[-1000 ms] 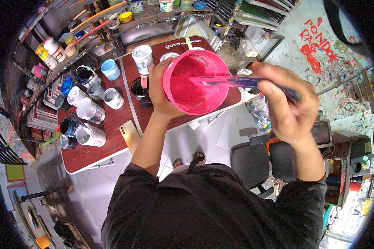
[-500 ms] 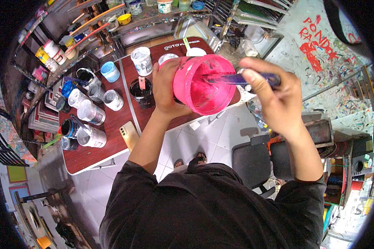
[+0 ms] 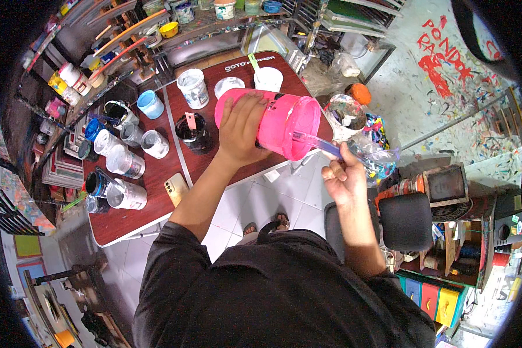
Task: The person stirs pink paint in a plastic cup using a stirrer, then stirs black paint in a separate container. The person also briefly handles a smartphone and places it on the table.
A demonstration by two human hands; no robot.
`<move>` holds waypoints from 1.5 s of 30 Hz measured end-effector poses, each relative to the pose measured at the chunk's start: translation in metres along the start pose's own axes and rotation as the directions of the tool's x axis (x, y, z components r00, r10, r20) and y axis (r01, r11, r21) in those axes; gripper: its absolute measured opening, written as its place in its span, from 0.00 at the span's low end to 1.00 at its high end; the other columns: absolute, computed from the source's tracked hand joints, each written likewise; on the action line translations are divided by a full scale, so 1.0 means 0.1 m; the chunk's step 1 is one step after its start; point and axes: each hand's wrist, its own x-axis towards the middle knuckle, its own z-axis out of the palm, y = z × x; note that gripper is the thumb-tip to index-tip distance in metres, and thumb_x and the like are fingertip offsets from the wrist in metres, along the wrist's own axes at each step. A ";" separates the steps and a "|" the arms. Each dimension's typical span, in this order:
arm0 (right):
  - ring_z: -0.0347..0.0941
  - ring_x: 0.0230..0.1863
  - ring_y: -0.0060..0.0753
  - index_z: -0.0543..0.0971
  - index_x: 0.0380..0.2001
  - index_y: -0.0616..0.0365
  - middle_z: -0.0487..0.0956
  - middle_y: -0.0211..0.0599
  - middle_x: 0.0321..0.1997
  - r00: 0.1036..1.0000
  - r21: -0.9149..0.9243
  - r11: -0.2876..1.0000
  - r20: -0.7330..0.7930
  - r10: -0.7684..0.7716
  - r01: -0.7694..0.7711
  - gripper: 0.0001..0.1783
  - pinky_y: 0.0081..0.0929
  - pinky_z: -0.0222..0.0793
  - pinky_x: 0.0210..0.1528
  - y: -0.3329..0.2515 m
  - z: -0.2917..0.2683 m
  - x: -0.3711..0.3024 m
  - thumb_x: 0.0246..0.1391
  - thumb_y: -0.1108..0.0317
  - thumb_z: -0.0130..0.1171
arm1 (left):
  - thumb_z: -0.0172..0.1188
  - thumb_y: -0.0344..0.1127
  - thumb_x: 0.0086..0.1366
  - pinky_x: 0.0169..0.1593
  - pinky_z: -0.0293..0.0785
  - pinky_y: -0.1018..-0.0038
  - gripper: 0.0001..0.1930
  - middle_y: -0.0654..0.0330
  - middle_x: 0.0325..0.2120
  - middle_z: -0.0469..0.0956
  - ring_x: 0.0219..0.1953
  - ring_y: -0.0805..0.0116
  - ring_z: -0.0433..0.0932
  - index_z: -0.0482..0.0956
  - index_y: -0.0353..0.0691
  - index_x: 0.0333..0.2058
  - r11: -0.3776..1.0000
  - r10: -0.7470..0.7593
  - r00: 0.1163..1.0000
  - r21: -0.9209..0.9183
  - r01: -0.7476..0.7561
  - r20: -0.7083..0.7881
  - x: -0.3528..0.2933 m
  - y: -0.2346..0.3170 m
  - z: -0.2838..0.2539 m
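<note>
My left hand [image 3: 243, 124] is wrapped round a bright pink plastic tub [image 3: 287, 122], which is tilted onto its side above the table with its mouth to the right. Pink paint coats the inside. A long blue-purple stirring tool [image 3: 319, 143] has one end inside the tub's mouth; its broad end sticks out to the right, smeared by motion. My right hand [image 3: 346, 177] grips this tool below the rim, thumb and index finger on it. Behind the tub stand a white tub [image 3: 268, 79] with a green stick and a round pale lid or tub [image 3: 229, 86].
On the dark red table [image 3: 116, 223] are several paint tubs, a black-stained pot [image 3: 194, 136] with a pink stick, a light blue tub [image 3: 151, 104] and a gold phone [image 3: 176, 188]. To the right are a paint-stained bucket [image 3: 345, 113] and a black chair [image 3: 407, 220].
The pink tub has tipped further over, its mouth turning from me to the right. My right hand has come down and left with the stirring tool, whose outer end now points right.
</note>
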 end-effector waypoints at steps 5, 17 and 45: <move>0.49 0.10 0.14 0.72 0.37 0.56 0.77 0.33 0.26 0.989 -0.061 0.992 -0.093 -0.114 0.109 0.10 0.16 0.49 0.17 -0.17 0.01 -0.05 0.59 0.62 0.48 | 0.71 0.49 0.33 0.57 0.53 0.50 0.43 0.51 0.47 0.70 0.50 0.52 0.70 0.65 0.36 0.50 0.989 -0.089 0.996 -0.118 0.089 0.012 -0.02 -0.02 0.12; 0.78 0.31 0.29 0.79 0.35 0.64 0.81 0.37 0.35 0.340 -0.473 -0.219 0.824 -0.454 0.853 0.10 0.22 0.72 0.35 -0.85 1.10 -0.51 0.52 0.68 0.57 | 0.75 0.50 0.26 0.59 0.52 0.55 0.52 0.53 0.46 0.72 0.48 0.55 0.71 0.62 0.34 0.52 0.811 -0.411 0.910 -0.477 0.338 -0.054 -0.01 0.13 0.31; 0.75 0.23 0.39 0.79 0.31 0.62 0.78 0.41 0.24 0.211 -0.190 -0.584 0.977 -0.033 0.789 0.10 0.26 0.70 0.25 -0.74 1.49 -0.69 0.40 0.78 0.61 | 0.76 0.48 0.30 0.59 0.61 0.60 0.55 0.49 0.49 0.70 0.50 0.58 0.71 0.57 0.32 0.56 0.516 -0.507 0.856 -0.759 0.397 0.103 -0.14 0.21 0.22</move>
